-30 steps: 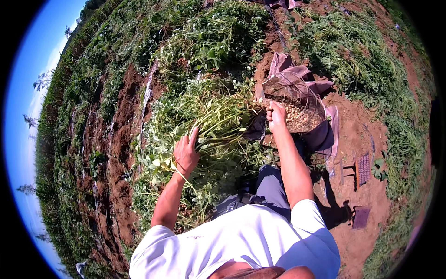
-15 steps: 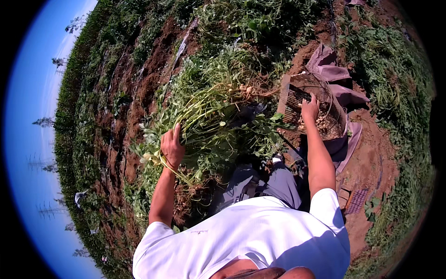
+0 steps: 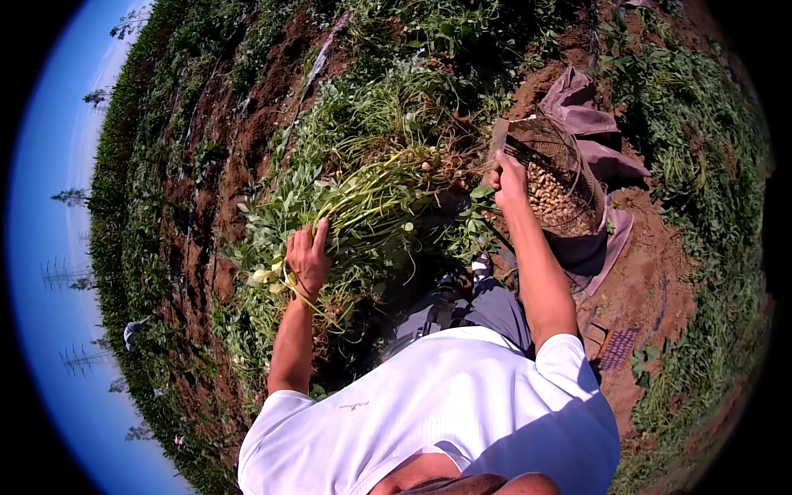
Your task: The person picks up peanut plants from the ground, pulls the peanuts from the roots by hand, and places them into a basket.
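My left hand [image 3: 308, 257] is closed round the leafy end of a bunch of peanut plants [image 3: 371, 196], whose stems stretch right toward the basket. Pale pods and thin roots show at the bunch's right end. Beside the basket's left edge, my right hand [image 3: 509, 179] has its fingers curled in against a flat board [image 3: 499, 136]. What those fingers hold, if anything, is hidden. The mesh-sided basket [image 3: 587, 172] contains many loose peanuts [image 3: 551, 196].
Purple cloth [image 3: 601, 157] lies bunched round the basket's far and right sides. More pulled plants [image 3: 396, 103] are heaped beyond the bunch. A purple perforated crate-like piece [image 3: 618, 349] rests on brown soil [image 3: 660, 247] at right. My legs [image 3: 495, 309] are below the plants.
My right hand has moved left, from over the inside of the basket to its left edge, and its fingers have curled in. My left hand keeps its hold on the plants.
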`<state>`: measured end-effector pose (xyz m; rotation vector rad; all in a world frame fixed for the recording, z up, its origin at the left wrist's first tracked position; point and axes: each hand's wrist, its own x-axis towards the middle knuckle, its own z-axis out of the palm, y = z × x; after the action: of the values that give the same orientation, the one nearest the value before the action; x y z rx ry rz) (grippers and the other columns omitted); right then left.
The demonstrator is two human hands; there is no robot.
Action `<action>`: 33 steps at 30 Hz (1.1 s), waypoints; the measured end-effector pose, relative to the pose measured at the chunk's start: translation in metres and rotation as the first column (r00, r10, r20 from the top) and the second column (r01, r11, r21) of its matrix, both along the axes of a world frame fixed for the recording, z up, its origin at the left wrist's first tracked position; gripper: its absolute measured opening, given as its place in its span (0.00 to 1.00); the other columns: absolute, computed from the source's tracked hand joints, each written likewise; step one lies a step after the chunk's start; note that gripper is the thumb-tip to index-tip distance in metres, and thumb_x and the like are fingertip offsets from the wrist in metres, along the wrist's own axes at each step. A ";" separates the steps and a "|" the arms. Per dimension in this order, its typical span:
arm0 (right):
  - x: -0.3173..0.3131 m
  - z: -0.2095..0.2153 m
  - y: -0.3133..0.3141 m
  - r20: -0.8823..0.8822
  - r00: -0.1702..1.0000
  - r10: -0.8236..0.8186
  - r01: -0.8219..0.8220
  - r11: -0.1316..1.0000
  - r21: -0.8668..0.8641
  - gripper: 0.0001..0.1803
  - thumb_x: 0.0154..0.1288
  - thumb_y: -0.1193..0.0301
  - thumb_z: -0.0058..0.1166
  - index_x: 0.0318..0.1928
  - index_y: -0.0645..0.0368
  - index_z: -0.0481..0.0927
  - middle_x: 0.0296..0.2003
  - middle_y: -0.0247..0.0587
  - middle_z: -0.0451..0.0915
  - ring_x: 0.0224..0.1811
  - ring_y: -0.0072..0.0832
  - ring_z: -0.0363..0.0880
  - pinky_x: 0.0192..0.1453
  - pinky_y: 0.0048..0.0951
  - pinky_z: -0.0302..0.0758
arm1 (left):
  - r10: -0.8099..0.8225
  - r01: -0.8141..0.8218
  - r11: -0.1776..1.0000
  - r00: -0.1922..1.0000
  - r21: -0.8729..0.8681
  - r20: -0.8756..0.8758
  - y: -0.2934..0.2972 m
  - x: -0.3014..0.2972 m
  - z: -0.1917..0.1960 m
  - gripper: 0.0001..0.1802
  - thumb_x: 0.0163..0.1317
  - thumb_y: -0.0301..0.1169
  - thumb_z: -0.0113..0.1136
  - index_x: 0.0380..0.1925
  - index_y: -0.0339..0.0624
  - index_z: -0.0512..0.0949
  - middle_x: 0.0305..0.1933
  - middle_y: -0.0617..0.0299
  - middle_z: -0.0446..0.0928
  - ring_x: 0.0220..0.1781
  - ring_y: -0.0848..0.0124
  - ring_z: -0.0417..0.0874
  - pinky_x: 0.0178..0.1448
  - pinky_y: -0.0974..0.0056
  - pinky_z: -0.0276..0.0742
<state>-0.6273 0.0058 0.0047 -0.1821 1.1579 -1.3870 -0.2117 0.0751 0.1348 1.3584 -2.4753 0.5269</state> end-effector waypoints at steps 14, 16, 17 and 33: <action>-0.108 -0.030 0.023 -0.799 0.585 0.140 0.069 0.973 0.221 0.24 0.68 0.72 0.53 0.64 0.53 0.71 0.52 0.47 0.79 0.46 0.36 0.80 0.50 0.40 0.76 | 0.053 -0.052 0.999 0.998 0.006 -0.044 0.022 0.026 -0.013 0.37 0.46 0.17 0.59 0.62 0.46 0.71 0.45 0.51 0.76 0.42 0.54 0.78 0.48 0.53 0.71; -0.066 0.005 0.022 -0.804 0.590 0.076 -0.146 0.989 -0.013 0.15 0.66 0.70 0.56 0.53 0.56 0.81 0.44 0.45 0.81 0.46 0.36 0.81 0.50 0.37 0.76 | 0.060 -0.059 0.998 0.998 0.033 -0.012 0.021 0.021 -0.017 0.36 0.48 0.17 0.57 0.62 0.48 0.72 0.45 0.51 0.76 0.42 0.55 0.78 0.48 0.53 0.71; -0.039 0.022 0.023 -0.832 0.552 -0.060 -0.269 0.931 -0.246 0.12 0.65 0.68 0.58 0.47 0.58 0.84 0.41 0.45 0.82 0.45 0.36 0.81 0.50 0.36 0.76 | 0.033 -0.033 0.999 0.999 -0.005 -0.014 0.020 0.017 -0.018 0.36 0.46 0.18 0.60 0.61 0.47 0.71 0.46 0.51 0.76 0.43 0.54 0.78 0.49 0.52 0.71; 0.038 0.056 0.003 -0.975 0.209 0.071 -0.713 0.693 -0.103 0.15 0.62 0.62 0.61 0.41 0.60 0.77 0.32 0.50 0.80 0.35 0.49 0.80 0.39 0.41 0.76 | -0.021 0.021 1.000 0.999 -0.003 0.025 0.020 -0.011 -0.011 0.34 0.47 0.18 0.58 0.59 0.52 0.75 0.46 0.52 0.76 0.43 0.56 0.79 0.48 0.54 0.72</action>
<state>-0.5892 0.0087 0.0605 -1.8813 1.3837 -0.9734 -0.2222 0.0949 0.1240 1.3305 -2.5046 0.5461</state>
